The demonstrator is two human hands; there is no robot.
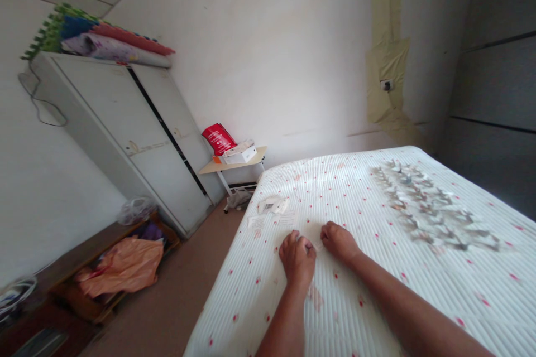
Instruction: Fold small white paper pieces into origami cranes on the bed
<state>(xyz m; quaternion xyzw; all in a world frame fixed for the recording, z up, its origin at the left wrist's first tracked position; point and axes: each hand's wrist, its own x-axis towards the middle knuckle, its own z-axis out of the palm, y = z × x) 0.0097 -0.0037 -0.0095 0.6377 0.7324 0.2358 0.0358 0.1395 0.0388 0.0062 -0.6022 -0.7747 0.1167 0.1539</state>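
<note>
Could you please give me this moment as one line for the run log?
left hand: curled, on mattress | right hand: curled, on mattress | nearest: papers | beyond: rows of blurred pieces

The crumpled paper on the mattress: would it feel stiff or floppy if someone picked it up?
The crumpled paper is probably light and floppy, since it looks thin and creased. It may catch slightly on the ribbed mattress, but a gentle push from the right hand would likely shift it.

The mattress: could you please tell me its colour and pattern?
The mattress is ribbed white with small red dots; head view shows it best.
</note>
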